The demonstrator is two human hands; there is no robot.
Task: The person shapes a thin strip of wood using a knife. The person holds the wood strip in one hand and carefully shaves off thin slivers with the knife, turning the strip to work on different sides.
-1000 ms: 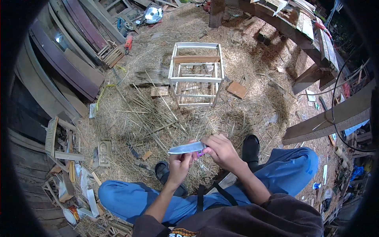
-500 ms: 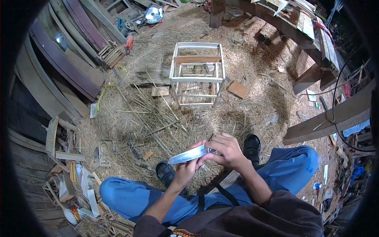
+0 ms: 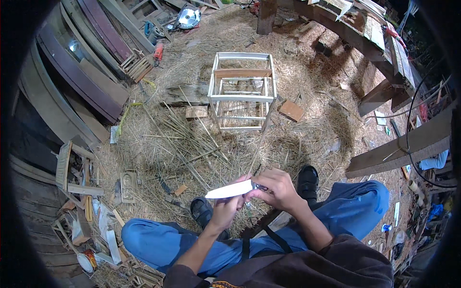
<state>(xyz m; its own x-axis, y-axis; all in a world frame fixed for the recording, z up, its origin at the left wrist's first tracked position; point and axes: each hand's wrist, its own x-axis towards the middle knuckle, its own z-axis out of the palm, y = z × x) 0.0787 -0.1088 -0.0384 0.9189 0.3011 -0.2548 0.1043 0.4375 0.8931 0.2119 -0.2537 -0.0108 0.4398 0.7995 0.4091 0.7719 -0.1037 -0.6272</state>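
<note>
A wide-bladed knife lies across the front of my body, its pointed tip to the left and its blade glaring white. My right hand is closed round the handle, of which only a short dark part shows by the fingers. Just under the blade is my left hand, fingers curled and largely covered by the knife. Whatever those fingers hold is hidden; a thin strip seems to poke out above the blade. Both hands are close together over my lap, above the straw-strewn ground.
Ahead stands a slatted wooden frame, with a brown block beside it. Thin sticks lie scattered left of centre. Long boards lean at the left, near a circular saw. A heavy timber bench stands far right.
The knife blade has tilted and now reflects bright white instead of grey. Both hands have shifted only slightly, and the view has moved a little.
</note>
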